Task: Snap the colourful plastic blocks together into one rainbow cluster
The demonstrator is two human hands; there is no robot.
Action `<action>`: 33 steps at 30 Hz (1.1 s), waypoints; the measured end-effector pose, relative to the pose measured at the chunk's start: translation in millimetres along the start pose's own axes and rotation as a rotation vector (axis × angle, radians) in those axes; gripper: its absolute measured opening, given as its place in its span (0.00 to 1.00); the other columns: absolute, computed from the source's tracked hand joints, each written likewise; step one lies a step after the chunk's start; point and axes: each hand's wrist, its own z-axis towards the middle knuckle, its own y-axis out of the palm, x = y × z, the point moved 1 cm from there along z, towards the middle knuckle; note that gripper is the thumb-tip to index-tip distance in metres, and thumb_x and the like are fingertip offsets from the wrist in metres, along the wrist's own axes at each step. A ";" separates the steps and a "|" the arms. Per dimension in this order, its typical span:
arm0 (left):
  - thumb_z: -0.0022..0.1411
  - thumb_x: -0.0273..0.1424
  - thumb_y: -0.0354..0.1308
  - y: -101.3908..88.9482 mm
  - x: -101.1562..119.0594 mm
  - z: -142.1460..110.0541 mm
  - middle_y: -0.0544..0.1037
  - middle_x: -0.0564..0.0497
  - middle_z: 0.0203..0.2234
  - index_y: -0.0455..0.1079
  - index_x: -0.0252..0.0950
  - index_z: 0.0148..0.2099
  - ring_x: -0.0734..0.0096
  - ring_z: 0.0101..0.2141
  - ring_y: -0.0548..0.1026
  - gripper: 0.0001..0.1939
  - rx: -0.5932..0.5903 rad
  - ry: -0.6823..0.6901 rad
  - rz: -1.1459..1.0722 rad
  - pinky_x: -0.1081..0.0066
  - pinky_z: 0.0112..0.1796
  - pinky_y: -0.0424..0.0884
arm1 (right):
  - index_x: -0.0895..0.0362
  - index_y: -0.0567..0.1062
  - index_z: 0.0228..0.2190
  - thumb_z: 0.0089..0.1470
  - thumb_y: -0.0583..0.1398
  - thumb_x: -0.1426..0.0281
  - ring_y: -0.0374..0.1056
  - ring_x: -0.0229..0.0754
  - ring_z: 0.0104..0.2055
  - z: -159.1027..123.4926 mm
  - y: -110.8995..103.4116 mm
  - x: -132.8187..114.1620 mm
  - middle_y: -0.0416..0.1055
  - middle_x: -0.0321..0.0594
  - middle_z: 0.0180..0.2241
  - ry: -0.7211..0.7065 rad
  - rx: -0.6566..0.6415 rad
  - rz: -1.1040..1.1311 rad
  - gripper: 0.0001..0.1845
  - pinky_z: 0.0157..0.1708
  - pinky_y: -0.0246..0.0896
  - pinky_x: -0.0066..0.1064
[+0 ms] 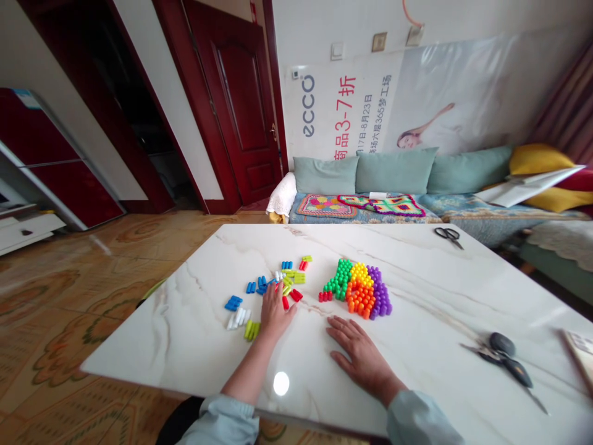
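Observation:
My left hand [275, 313] reaches over a loose scatter of small plastic pieces, its fingers stretched out and its thumb apart. Its fingertips are at red and blue pieces, partly hiding them. Around it lie blue pieces [233, 303], white pieces [238, 319], yellow-green pieces [252, 330] and red pieces [295, 295]. My right hand [359, 349] rests flat on the table with fingers spread, holding nothing. Just beyond it sit tight colour groups: green pieces [341, 278], yellow pieces [360, 272], orange pieces [360, 301], purple pieces [380, 295] and a short row of red pieces [325, 296].
The white marble-patterned table [185, 334] has black scissors [448, 235] near its far right edge. Dark-handled scissors [504, 358] lie at the right, and a phone-like object [581, 349] is at the right edge. A sofa [398, 176] stands behind.

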 end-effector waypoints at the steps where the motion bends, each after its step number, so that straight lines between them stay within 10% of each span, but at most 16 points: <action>1: 0.56 0.41 0.59 2.4 -4.4 3.5 0.61 0.35 0.60 0.55 0.31 0.64 0.44 0.61 0.55 0.37 -0.034 0.016 0.015 0.48 0.58 0.55 | 0.54 0.64 0.59 0.59 0.52 0.58 0.48 0.49 0.65 0.0 0.0 0.1 0.52 0.43 0.64 0.001 0.000 0.001 0.28 0.63 0.44 0.49; 11: 0.64 0.27 0.46 12.0 2.6 -17.4 0.65 0.38 0.55 0.63 0.33 0.57 0.53 0.56 0.63 0.20 0.076 -0.031 -0.001 0.54 0.55 0.62 | 0.53 0.64 0.59 0.59 0.53 0.59 0.48 0.48 0.65 -0.4 -1.0 -0.6 0.53 0.43 0.64 0.003 0.004 0.019 0.28 0.63 0.43 0.49; 33: 0.59 0.32 0.56 -5.3 0.2 -21.0 0.77 0.43 0.41 0.70 0.36 0.48 0.60 0.41 0.76 0.15 0.271 -0.274 -0.405 0.62 0.41 0.73 | 0.53 0.64 0.58 0.59 0.53 0.59 0.49 0.49 0.65 -0.3 1.8 1.3 0.53 0.44 0.64 -0.006 0.025 0.028 0.28 0.63 0.44 0.50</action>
